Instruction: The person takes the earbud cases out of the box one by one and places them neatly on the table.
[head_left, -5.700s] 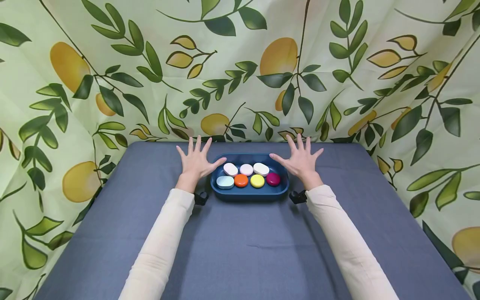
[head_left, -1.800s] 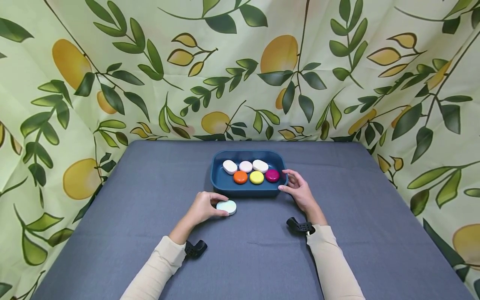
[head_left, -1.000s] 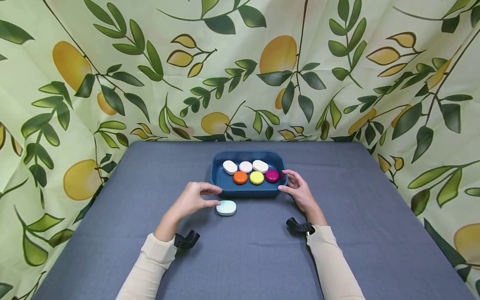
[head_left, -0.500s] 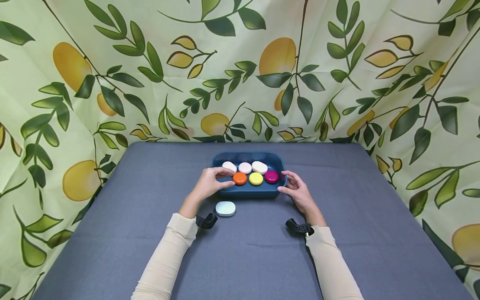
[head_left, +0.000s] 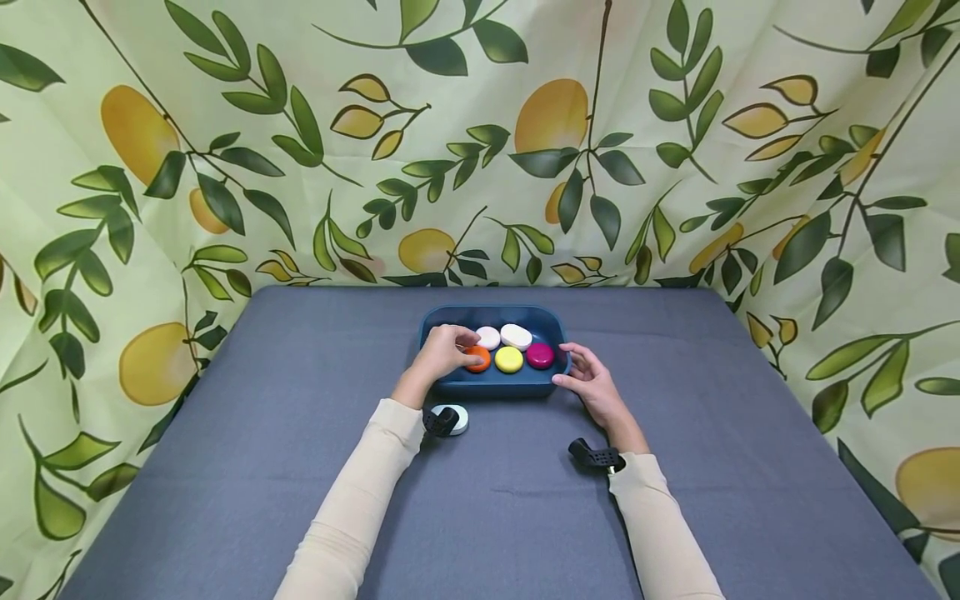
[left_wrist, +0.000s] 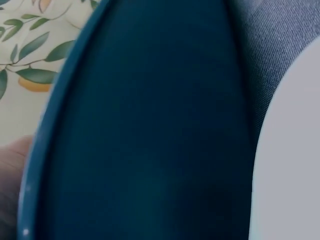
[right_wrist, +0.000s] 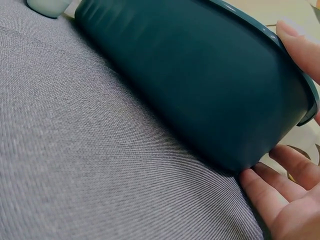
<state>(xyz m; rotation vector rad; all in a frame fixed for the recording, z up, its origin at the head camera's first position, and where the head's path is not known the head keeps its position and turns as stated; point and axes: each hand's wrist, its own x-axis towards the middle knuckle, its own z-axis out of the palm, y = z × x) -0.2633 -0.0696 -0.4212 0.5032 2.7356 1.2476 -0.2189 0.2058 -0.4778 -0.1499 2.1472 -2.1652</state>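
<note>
My left hand (head_left: 441, 352) is over the left end of a dark blue oblong tray (head_left: 502, 389). Its fingers and thumb stand apart, the thumb overlapping a round orange soap-like piece (head_left: 480, 353). The white oval piece at the tray's left is hidden under that hand. My right hand (head_left: 596, 387) holds the tray's right end, with fingers (right_wrist: 260, 192) against its lower wall and the thumb (right_wrist: 300, 45) at the rim. A pale blue oval soap-like piece (head_left: 462, 419) lies on the table before the tray, partly behind the left wrist camera.
Also in the tray are a pale pink round piece (head_left: 487, 337), a white oval (head_left: 516, 337), a yellow round (head_left: 508, 360) and a magenta round (head_left: 540, 356). Grey-blue cloth covers the table (head_left: 510, 517). A leaf-patterned curtain (head_left: 450, 183) stands behind.
The pale blue piece went from the tray to the table in my left hand, which let go of it. That hand then moved back over the tray; my right hand took hold of the tray's end.
</note>
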